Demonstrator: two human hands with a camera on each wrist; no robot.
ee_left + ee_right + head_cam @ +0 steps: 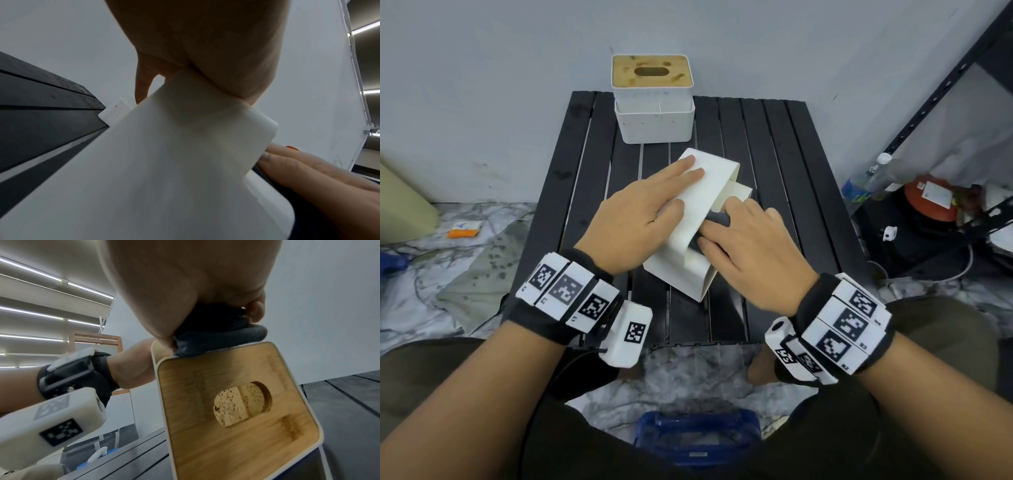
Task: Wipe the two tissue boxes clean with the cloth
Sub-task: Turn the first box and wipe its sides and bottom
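One white tissue box (654, 116) with a stained bamboo lid stands upright at the back of the black slatted table (774, 154). The second white tissue box (688, 274) lies tipped on its side mid-table, its bamboo lid (226, 418) facing right. My left hand (650, 212) rests flat on its upper face with the fingers straight, and its palm (205, 48) presses the box's corner (164, 162). My right hand (750, 246) grips a bunched dark grey cloth (717, 219) against the box's lid-side edge. In the right wrist view the cloth (218, 337) sits on the lid's rim.
A black metal shelf stands to the right with a plastic bottle (873, 178) and a red-lidded container (928, 202) on its low level. An orange packet (464, 229) lies on the floor at left. A blue plastic object (698, 435) sits between my knees. A grey wall backs the table.
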